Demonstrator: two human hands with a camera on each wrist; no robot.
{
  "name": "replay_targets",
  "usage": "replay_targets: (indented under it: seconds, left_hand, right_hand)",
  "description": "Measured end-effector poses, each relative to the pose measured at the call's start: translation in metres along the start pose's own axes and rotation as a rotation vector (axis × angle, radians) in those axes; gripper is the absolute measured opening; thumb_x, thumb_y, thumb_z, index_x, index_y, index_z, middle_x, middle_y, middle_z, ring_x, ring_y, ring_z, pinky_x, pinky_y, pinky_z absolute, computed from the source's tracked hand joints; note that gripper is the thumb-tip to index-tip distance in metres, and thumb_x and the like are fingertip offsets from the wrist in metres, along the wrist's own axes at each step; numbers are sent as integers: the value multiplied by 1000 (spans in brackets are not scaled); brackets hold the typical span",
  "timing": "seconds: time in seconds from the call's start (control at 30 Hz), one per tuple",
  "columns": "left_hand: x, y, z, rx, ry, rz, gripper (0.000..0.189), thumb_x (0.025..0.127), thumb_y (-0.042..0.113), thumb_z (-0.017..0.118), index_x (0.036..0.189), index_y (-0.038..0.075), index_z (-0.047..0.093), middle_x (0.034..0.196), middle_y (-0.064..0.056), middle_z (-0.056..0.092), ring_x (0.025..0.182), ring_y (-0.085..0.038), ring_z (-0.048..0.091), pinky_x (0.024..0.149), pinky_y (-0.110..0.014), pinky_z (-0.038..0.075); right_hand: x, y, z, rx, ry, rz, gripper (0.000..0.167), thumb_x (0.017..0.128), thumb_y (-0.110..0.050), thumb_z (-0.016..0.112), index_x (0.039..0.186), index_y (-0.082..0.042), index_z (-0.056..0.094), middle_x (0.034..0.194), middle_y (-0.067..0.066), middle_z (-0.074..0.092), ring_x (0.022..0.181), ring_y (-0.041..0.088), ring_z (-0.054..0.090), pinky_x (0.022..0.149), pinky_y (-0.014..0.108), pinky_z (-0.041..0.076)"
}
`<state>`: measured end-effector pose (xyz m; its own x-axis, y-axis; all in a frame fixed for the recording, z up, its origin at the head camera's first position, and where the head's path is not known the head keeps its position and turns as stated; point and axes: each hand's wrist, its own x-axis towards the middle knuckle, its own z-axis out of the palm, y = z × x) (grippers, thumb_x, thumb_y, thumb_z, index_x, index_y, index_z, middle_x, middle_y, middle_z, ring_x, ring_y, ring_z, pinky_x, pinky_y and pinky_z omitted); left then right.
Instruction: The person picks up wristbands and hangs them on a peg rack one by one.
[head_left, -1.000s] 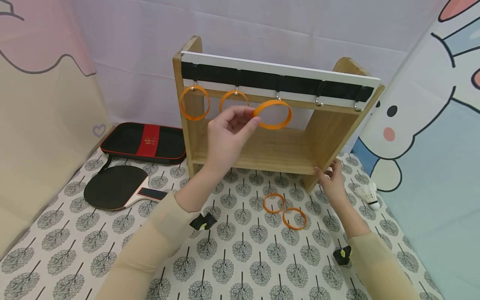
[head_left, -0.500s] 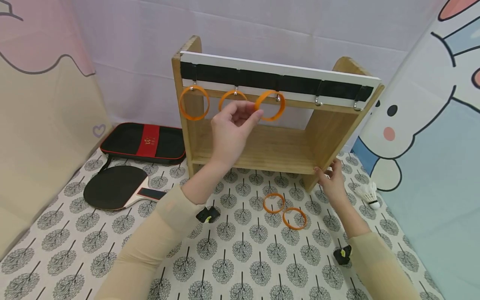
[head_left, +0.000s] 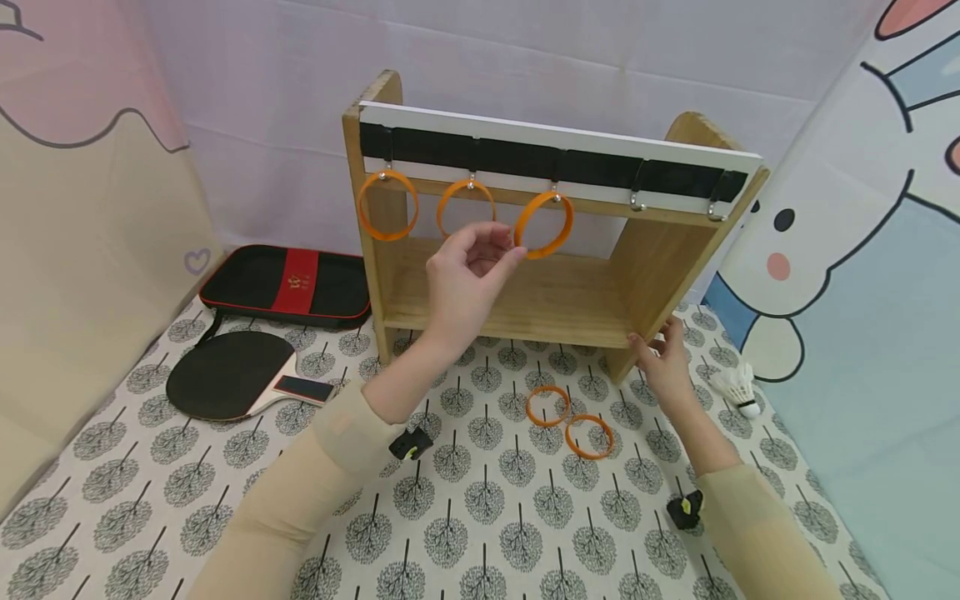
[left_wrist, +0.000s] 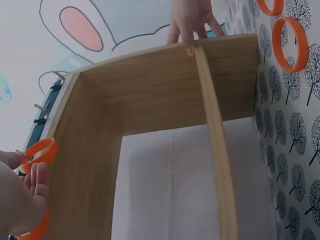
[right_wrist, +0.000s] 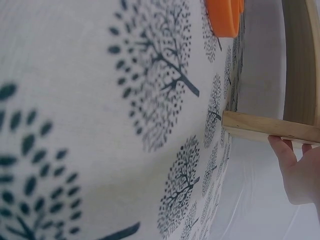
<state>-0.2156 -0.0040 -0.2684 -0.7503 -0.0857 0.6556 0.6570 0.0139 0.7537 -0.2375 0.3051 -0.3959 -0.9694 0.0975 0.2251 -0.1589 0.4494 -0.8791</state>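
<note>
Well to the left of my pinch I see a black-and-red paddle case (head_left: pixel 258 283) and, in front of it, a table tennis paddle (head_left: pixel 228 375). Just left of and behind the pinch, two hung orange rings (head_left: pixel 387 237) dangle from hooks. My left hand (head_left: pixel 467 283) pinches the third orange ring (head_left: pixel 566 237) by its left edge, its top at the middle hook (head_left: pixel 557 197). Below that grip, two loose orange rings (head_left: pixel 592 457) lie on the tree-print cloth (head_left: pixel 480 521). Farther right, my right hand (head_left: pixel 666 371) touches the wooden rack's side panel (head_left: pixel 660 267), fingers unclenched; a shuttlecock (head_left: pixel 737 390) lies just beyond.
</note>
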Motion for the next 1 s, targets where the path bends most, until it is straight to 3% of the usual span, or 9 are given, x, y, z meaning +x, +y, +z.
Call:
replay_targets:
  seconds: [0.17, 0.43, 0.63, 0.77, 1.0]
  left_hand:
    - [-11, 4, -5, 23, -53, 3, 29, 81, 15, 74, 106, 3, 63, 97, -8, 65, 83, -11, 61, 71, -24, 55]
    - [-29, 0, -10, 121, -205, 43, 30, 81, 12, 74, 108, 4, 63, 96, -3, 64, 84, -9, 61, 73, -22, 55]
    - [-39, -19, -12, 212, -340, 53, 32, 80, 10, 74, 109, 2, 62, 98, -5, 64, 84, -12, 60, 75, -22, 54]
    - [-47, -35, -13, 300, -446, 26, 34, 80, 13, 75, 111, 3, 63, 103, -6, 65, 90, -16, 60, 78, -26, 54]
    - [-68, -64, -10, 426, -660, -24, 36, 81, 20, 74, 113, 8, 63, 111, 0, 65, 104, -15, 59, 93, -29, 48]
  right_hand:
    - [0, 0, 0, -4, 0, -2, 56, 97, -25, 50, 141, -10, 19, 143, 19, 32, 117, 28, 45, 76, 17, 53]
    - [-2, -5, 0, -1, -5, 3, 56, 98, -24, 50, 141, -10, 18, 143, 19, 32, 119, 29, 45, 78, 21, 54]
    - [-7, -17, 0, 11, -18, 19, 55, 98, -16, 50, 141, -7, 18, 143, 21, 31, 119, 31, 44, 82, 28, 54]
    - [0, -2, -1, 3, -20, 14, 56, 98, -18, 49, 142, -8, 16, 143, 21, 30, 120, 29, 44, 83, 29, 54]
    - [0, 0, -1, -1, -18, 13, 57, 98, -20, 49, 143, -9, 16, 142, 21, 30, 118, 28, 44, 82, 27, 55]
